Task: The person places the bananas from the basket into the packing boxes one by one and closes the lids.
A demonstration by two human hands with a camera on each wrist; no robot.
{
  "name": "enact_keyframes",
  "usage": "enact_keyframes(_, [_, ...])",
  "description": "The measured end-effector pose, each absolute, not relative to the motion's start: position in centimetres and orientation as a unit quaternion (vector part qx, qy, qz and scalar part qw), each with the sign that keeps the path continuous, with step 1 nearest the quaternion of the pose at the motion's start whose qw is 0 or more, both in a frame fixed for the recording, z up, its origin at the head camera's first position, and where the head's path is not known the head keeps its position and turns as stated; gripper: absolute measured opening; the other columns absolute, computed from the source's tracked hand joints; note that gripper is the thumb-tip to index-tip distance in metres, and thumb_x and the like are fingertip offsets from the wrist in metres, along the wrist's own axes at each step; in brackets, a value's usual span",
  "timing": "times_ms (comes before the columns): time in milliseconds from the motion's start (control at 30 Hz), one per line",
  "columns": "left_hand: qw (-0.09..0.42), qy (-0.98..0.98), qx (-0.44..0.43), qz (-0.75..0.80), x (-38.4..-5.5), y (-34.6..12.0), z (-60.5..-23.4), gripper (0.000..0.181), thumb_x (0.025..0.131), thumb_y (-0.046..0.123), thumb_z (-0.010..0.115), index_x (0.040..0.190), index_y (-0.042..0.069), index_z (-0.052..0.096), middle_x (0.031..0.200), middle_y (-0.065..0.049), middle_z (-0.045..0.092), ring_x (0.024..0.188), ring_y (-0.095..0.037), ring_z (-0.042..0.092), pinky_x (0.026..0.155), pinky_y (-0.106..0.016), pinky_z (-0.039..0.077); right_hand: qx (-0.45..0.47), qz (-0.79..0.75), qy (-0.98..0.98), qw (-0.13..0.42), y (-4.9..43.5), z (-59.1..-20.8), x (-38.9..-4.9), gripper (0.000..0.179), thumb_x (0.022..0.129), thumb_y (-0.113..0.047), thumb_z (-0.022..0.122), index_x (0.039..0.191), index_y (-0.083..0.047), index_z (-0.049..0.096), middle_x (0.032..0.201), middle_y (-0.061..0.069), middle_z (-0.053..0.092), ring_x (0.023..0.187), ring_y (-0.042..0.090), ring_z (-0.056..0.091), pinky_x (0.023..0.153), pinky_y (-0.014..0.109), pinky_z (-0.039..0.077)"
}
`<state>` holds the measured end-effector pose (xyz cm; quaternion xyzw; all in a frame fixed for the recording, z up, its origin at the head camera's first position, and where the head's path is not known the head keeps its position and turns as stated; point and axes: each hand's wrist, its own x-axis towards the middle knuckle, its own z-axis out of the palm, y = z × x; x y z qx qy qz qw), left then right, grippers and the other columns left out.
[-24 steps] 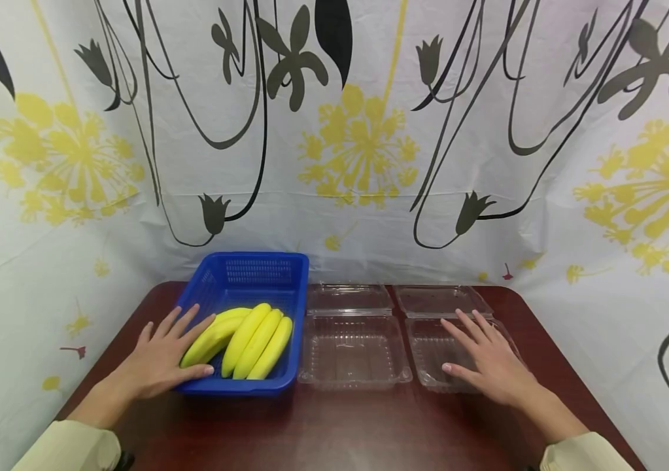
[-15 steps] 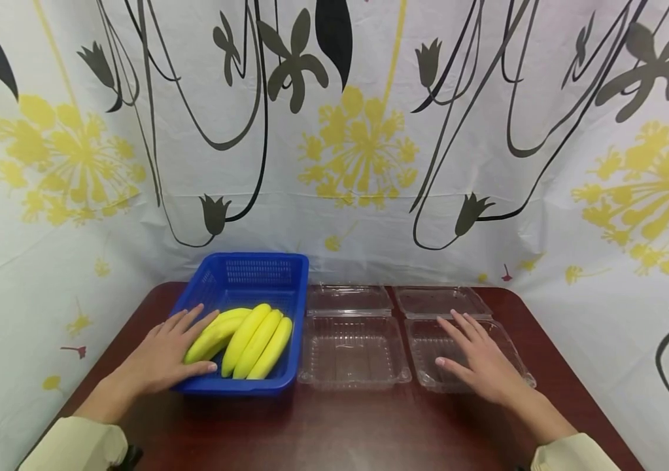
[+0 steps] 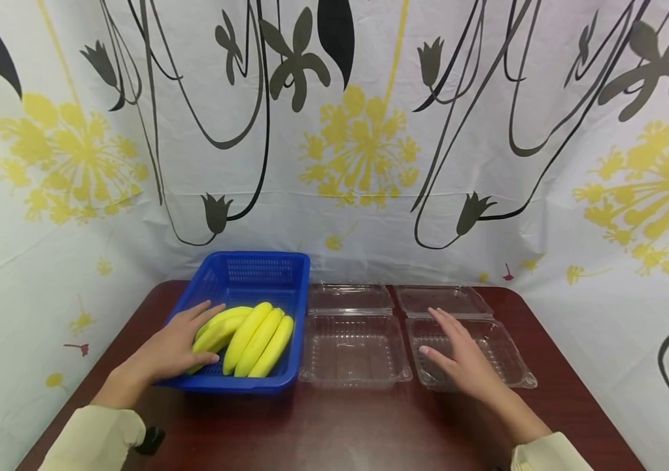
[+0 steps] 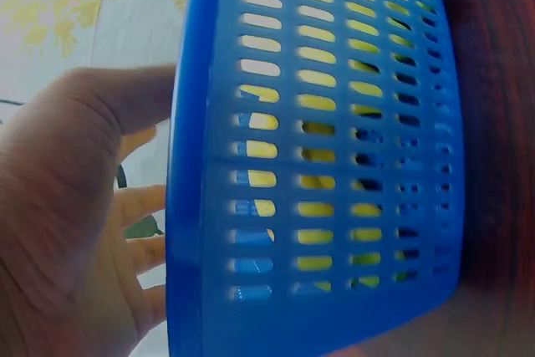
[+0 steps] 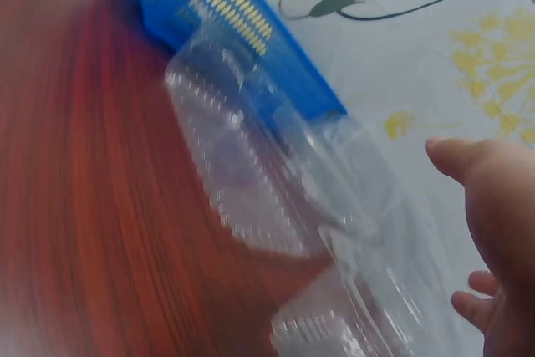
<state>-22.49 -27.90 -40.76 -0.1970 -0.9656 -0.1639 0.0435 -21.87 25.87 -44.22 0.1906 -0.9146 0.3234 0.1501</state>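
Several yellow bananas (image 3: 259, 340) lie in the front part of a blue plastic basket (image 3: 301, 281) on the left of the table. My left hand (image 3: 172, 343) is over the basket's left side, fingers spread above the leftmost banana and holding nothing. In the left wrist view that hand (image 4: 75, 206) shows behind the rim of the slotted basket wall (image 4: 334, 148). My right hand (image 3: 466, 360) hovers over the right clear plastic clamshell (image 3: 501, 347), fingers extended and nothing in them. The right wrist view shows this hand (image 5: 501, 232) above the clear containers.
A second clear clamshell (image 3: 354, 350) stands open between the basket and the right one. Both lids lie back toward the patterned curtain (image 3: 369, 248) behind the dark red table (image 3: 346, 425). A black band (image 3: 150, 440) is at my left wrist.
My left hand has moved right and slightly up, further over the basket and bananas. My right hand has shifted left over the right clamshell. The basket and containers have stayed put.
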Motion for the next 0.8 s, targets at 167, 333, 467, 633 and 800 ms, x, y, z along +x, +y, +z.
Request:
enact_keyframes(167, [0.033,-0.961,-0.197,-0.192,-23.0,-27.5,-41.0,0.082,0.081,0.031,0.078,0.150,0.013,0.038,0.149,-0.026,0.032,0.131,-0.052,0.033,0.096,-0.070,0.032,0.171,0.380,-0.897,0.149,24.5,-44.1,-21.8,0.066,0.093,-0.026,0.068,0.149,-0.009,0.037,0.148,0.022,0.038,0.134,0.043,0.035,0.100,0.065,0.031])
enact_keyframes(333, [0.026,-0.958,-0.195,-0.209,-23.3,-27.0,-41.4,0.078,0.083,0.021,0.077,0.149,0.008,0.038,0.147,-0.027,0.035,0.130,-0.052,0.033,0.098,-0.070,0.030,0.138,0.419,-0.887,0.137,23.3,-44.0,-21.7,0.065,0.093,-0.026,0.067,0.148,-0.008,0.038,0.146,0.022,0.040,0.130,0.044,0.040,0.097,0.062,0.037])
enact_keyframes(467, [0.029,-0.961,-0.182,-0.208,-23.5,-26.8,-41.7,0.074,0.084,0.015,0.076,0.147,0.006,0.040,0.145,-0.026,0.039,0.130,-0.049,0.036,0.099,-0.066,0.032,0.115,0.444,-0.879,0.129,22.2,-43.9,-21.6,0.064,0.092,-0.022,0.068,0.147,-0.008,0.038,0.144,0.023,0.043,0.128,0.044,0.043,0.095,0.062,0.039])
enact_keyframes(633, [0.036,-0.965,-0.160,-0.204,-23.6,-26.4,-41.9,0.071,0.083,0.011,0.076,0.145,0.004,0.043,0.139,-0.025,0.046,0.126,-0.046,0.042,0.098,-0.063,0.036,0.094,0.490,-0.860,0.103,21.0,-43.9,-21.3,0.069,0.090,-0.009,0.069,0.149,-0.009,0.034,0.145,0.024,0.041,0.130,0.043,0.041,0.098,0.062,0.038])
enact_keyframes(800, [0.032,-0.970,-0.142,-0.195,-23.9,-26.1,-42.2,0.068,0.082,0.011,0.076,0.142,0.004,0.046,0.132,-0.024,0.051,0.119,-0.044,0.048,0.095,-0.061,0.039,0.070,0.546,-0.830,0.086,19.8,-44.2,-20.9,0.072,0.087,0.001,0.067,0.149,-0.008,0.033,0.147,0.027,0.036,0.133,0.045,0.036,0.102,0.059,0.036])
